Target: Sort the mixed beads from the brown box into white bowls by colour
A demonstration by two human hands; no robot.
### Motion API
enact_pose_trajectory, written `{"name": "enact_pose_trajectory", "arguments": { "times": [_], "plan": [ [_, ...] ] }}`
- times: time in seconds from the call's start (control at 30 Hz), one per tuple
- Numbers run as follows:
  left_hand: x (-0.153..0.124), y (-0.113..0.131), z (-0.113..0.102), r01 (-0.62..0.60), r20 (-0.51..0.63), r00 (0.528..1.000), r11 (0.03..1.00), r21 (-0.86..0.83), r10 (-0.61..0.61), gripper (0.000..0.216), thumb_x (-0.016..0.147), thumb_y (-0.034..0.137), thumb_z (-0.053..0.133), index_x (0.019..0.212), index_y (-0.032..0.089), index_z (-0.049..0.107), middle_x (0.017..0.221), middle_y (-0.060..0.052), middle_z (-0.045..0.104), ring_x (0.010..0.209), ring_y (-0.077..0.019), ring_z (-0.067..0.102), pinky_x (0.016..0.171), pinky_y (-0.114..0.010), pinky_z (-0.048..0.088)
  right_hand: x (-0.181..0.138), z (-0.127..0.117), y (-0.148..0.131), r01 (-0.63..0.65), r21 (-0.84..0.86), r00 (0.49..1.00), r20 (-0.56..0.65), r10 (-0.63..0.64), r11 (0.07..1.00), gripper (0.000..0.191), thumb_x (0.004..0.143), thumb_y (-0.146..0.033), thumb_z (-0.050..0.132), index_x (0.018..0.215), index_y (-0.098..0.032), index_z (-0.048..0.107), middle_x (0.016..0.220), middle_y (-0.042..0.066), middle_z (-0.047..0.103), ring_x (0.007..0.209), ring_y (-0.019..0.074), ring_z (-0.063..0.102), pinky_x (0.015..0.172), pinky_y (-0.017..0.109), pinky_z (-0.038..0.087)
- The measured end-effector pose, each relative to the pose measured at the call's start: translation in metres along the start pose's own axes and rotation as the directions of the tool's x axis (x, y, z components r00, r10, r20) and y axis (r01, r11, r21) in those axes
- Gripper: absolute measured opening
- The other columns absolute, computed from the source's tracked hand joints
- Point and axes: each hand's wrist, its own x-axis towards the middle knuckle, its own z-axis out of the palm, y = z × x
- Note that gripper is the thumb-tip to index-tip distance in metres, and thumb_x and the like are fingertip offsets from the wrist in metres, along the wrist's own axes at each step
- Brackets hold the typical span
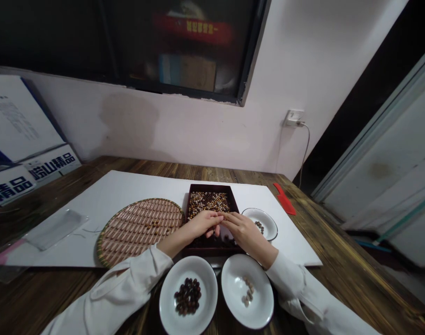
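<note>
- Nearest us, two smooth, round white bowls stand side by side: the left bowl (170, 302) holds glossy dark beads (188, 297) in a heap, the right bowl (233, 288) a short, loose line of pale beads (248, 291).
- Beyond them our left hand (202, 225) and right hand (245, 230) meet at the fingers over the tray, wrists in creased white cloth sleeves; the left is loosely curled, the right bent palm-down, and we cannot tell whether either grips a bead.
- Below the hands sits the dark, straight-walled rectangular tray (198, 251), its far part covered with mixed beads (209, 200), brown, tan and cream.
- To our left lies a round, ribbed woven mat (129, 232) with a bound rim and a few yellowish beads (153, 224); to our right, a third bowl (268, 216) with small brownish beads (259, 226).
- Under these spreads a flat white board (292, 237) on streaky dark wood (317, 223).
- Farther off, we see a flat red tool (285, 203), then the matte pale wall (198, 130).
</note>
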Motion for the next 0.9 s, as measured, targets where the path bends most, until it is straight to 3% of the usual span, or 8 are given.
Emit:
{"name": "enact_pose_trajectory", "arguments": {
  "times": [0.2, 0.43, 0.67, 0.9],
  "plan": [
    [0.0009, -0.0010, 0.0008, -0.038, -0.006, 0.999, 0.999, -0.037, 0.038, 0.038, 0.084, 0.053, 0.054, 0.082, 0.015, 0.053, 0.057, 0.004, 0.058, 0.037, -0.0039, 0.037, 0.041, -0.021, 0.023, 0.0016, -0.0005, -0.0011, -0.019, -0.018, 1.000, 0.002, 0.019, 1.000, 0.038, 0.086, -0.001, 0.047, 0.118, -0.015, 0.061, 0.125, 0.012, 0.063, 0.101, 0.0227, 0.062, 0.081, 0.039, 0.057],
    [0.0002, 0.0037, 0.0009, 0.024, -0.099, 0.995, 0.999, -0.039, -0.028, 0.034, 0.085, 0.048, 0.053, 0.091, 0.015, 0.054, 0.049, 0.008, 0.048, 0.037, -0.0051, 0.036, 0.041, -0.020, 0.024, 0.0015, 0.0008, -0.0001, -0.029, -0.038, 0.999, -0.018, 0.028, 0.999, 0.039, 0.085, 0.000, 0.048, 0.121, -0.011, 0.060, 0.125, 0.015, 0.063, 0.101, 0.0240, 0.062, 0.081, 0.041, 0.058],
    [-0.0024, 0.0030, 0.0010, 0.002, -0.047, 0.999, 1.000, -0.023, -0.003, 0.033, 0.086, 0.048, 0.052, 0.085, 0.016, 0.053, 0.051, 0.008, 0.047, 0.041, -0.0056, 0.038, 0.043, -0.020, 0.027, 0.0020, 0.0015, 0.0007, -0.022, -0.015, 1.000, -0.011, 0.022, 1.000, 0.041, 0.084, 0.000, 0.049, 0.120, -0.015, 0.061, 0.127, 0.011, 0.063, 0.112, 0.0238, 0.060, 0.088, 0.042, 0.057],
    [-0.0026, 0.0046, 0.0007, 0.038, -0.060, 0.997, 0.993, -0.113, -0.045, 0.037, 0.080, 0.050, 0.058, 0.093, 0.016, 0.051, 0.051, 0.010, 0.044, 0.042, -0.0059, 0.037, 0.042, -0.019, 0.026, 0.0012, 0.0028, 0.0012, -0.014, -0.022, 0.999, -0.030, 0.014, 1.000, 0.040, 0.086, 0.000, 0.045, 0.121, -0.014, 0.060, 0.136, 0.011, 0.057, 0.123, 0.0248, 0.054, 0.093, 0.043, 0.055]
  ]
}}
